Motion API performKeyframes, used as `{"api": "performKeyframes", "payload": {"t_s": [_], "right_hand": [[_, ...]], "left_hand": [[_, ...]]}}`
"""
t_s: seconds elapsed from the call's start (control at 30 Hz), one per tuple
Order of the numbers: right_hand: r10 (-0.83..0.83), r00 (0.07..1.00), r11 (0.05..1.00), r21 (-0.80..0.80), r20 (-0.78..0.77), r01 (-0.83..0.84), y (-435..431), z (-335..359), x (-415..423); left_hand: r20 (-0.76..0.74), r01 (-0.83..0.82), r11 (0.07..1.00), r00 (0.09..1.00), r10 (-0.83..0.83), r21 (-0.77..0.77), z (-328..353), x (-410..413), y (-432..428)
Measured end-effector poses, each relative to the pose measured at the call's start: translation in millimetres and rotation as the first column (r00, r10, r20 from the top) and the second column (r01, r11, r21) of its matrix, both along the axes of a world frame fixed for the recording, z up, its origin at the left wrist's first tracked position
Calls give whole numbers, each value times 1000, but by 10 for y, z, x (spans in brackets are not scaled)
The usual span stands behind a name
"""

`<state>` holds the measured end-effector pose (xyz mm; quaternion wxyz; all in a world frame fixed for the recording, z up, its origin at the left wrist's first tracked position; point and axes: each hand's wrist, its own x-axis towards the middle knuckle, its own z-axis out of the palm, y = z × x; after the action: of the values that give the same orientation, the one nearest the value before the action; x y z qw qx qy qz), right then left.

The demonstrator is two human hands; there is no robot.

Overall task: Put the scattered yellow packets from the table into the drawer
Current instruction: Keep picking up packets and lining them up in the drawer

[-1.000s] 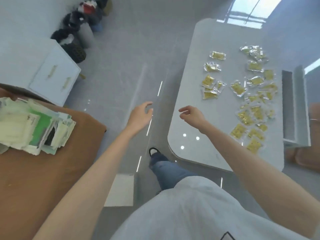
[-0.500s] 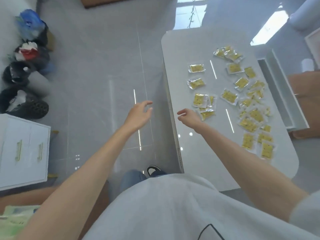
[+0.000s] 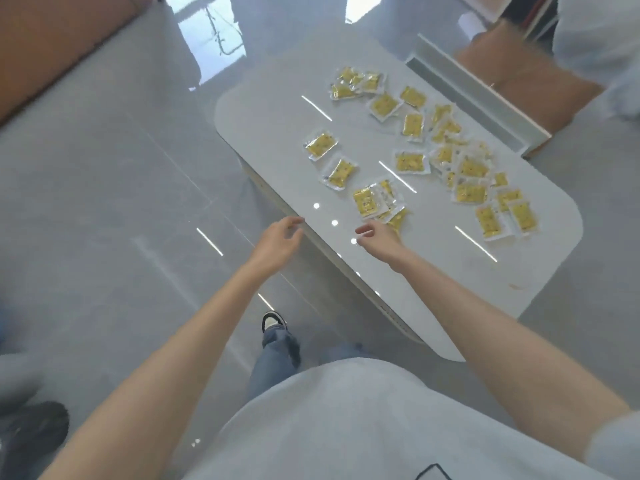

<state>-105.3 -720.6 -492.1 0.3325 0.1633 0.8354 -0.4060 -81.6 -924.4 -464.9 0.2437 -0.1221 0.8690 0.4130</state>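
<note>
Reaching out with bare hands toward the near edge of a glossy white bench (image 3: 273,112).
Left hand (image 3: 277,242) at the bench edge, fingers loosely curved; right hand (image 3: 379,239) over the bench, just beside the nearest of the scattered yellow packets (image 3: 410,162) (several overlapping, most toward the far side); open white drawer (image 3: 478,85) along the far edge.

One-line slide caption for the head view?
Left hand and right hand, both open and empty, extend toward yellow packets scattered on the white table, drawer open beyond.
</note>
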Motion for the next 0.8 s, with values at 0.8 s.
{"api": "performKeyframes", "payload": {"t_s": [0.8], "right_hand": [[-553,833,822,156,-10,548,158,-1225,-1823]], "left_hand": [[274,221,975,938,-214,5,-1275,-2776,388]]}}
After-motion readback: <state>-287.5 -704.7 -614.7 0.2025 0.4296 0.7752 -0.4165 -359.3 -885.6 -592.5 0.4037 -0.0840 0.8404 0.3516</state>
